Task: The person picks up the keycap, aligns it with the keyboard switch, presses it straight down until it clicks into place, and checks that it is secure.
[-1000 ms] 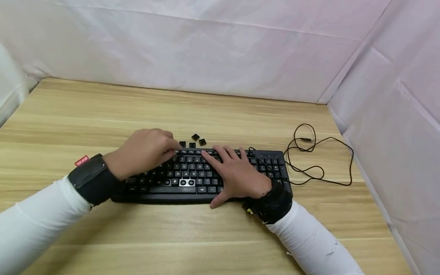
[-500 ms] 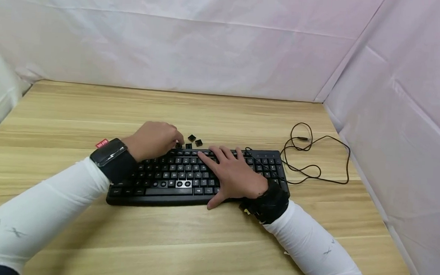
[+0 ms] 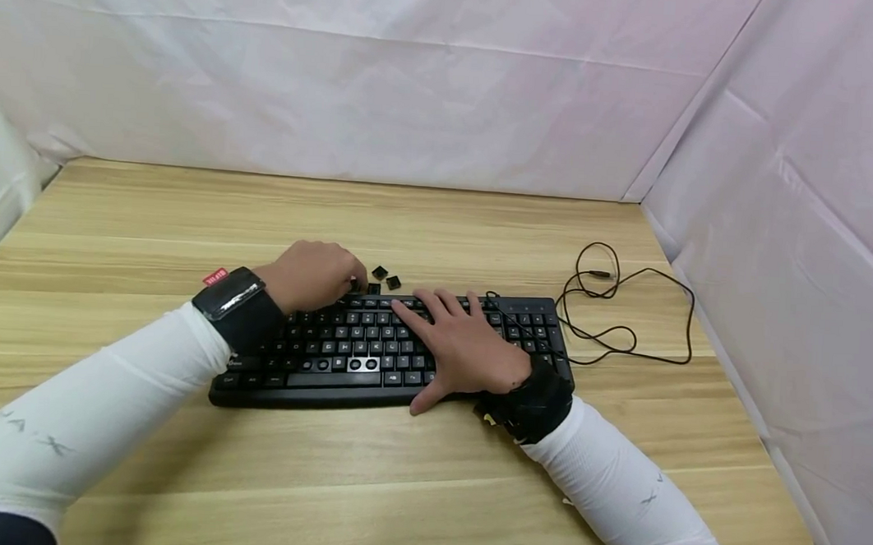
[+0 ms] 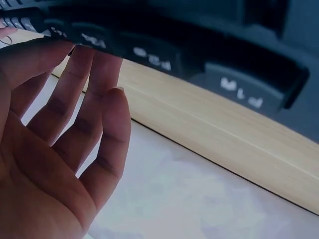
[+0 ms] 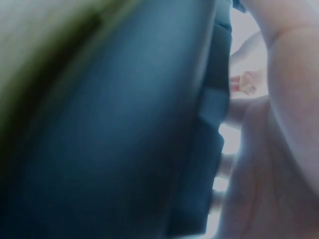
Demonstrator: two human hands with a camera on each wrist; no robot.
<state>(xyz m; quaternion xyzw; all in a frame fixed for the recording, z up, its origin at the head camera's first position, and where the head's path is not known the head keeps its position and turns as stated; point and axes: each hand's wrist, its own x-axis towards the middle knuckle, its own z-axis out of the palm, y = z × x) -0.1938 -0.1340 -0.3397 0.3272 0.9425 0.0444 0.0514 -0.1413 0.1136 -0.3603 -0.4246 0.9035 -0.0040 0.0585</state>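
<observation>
A black keyboard [image 3: 341,399] lies on the wooden table, with two bare key seats [image 3: 363,364] showing pale above its space bar. My left hand [image 3: 318,273] reaches over the far edge, fingers curled down, and pinches a small black keycap there, mostly hidden by the fingers. In the left wrist view, thumb and fingertips come together behind the row of function keys [image 4: 152,57]. My right hand [image 3: 469,348] rests spread on the right half of the keyboard, its thumb at the near edge. Loose keycaps [image 3: 393,283] lie just past the far edge.
The keyboard's thin black cable [image 3: 689,319] loops over the table to the right, its plug [image 3: 598,273] among the coils. Part of it crosses the number keys. White cloth [image 3: 342,95] hangs behind the table [image 3: 410,485] and along its right side.
The left hand has moved from above the function keys, right and away, to the keycaps behind the keyboard; in the last half second it barely shifts. The right hand stays in place.
</observation>
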